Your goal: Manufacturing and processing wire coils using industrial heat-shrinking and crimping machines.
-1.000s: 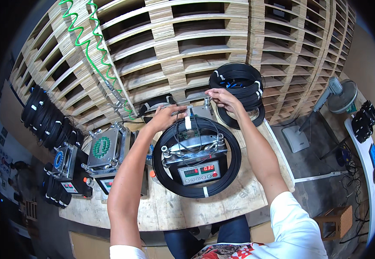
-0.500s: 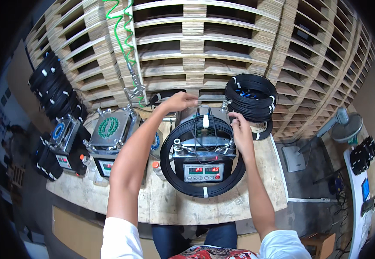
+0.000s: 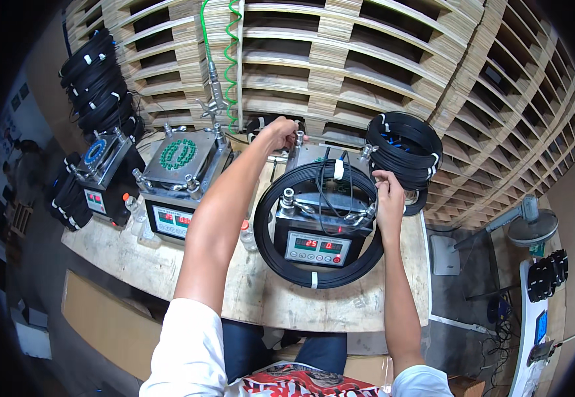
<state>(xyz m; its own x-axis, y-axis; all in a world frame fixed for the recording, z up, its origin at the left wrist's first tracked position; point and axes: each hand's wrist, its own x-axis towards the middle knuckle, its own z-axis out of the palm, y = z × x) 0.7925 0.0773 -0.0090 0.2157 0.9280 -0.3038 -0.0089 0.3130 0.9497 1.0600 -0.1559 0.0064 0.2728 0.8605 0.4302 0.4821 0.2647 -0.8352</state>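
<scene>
Backdrop: stacked wooden pallets (image 3: 340, 86) wall off the far side, and a pale wooden bench (image 3: 300, 311) curves across beneath them.
Black cable coil: here it is, a big ring (image 3: 265, 225) leaning upright around the front of the nearest machine (image 3: 300, 221), white ties at top and bottom, its loose cable ends looping down inside.
Right hand: fingers bent, right at the coil's upper right edge (image 3: 390, 192); whether they pinch it or only rest against it, I can't tell.
Left hand: up beyond the coil, fingers curled at the machine's rear left post (image 3: 299, 137); the hand (image 3: 283, 132) itself hides whether it grips.
In the way: the coil rings the lit display (image 3: 317, 248), while the left forearm cuts across the right side of the green-ringed machine (image 3: 178, 155).
Just right: a stack of black coils (image 3: 403, 159) crowds close behind the right hand.
Off left: a blue-ringed machine (image 3: 95, 152), with more piled coils (image 3: 95, 79) beyond it.
Between machines: a bottle with an orange cap (image 3: 246, 235), just beside the coil.
Overhead: a green spiral hose (image 3: 232, 66) hangs by the pallets, near a metal air gun (image 3: 216, 92).
</scene>
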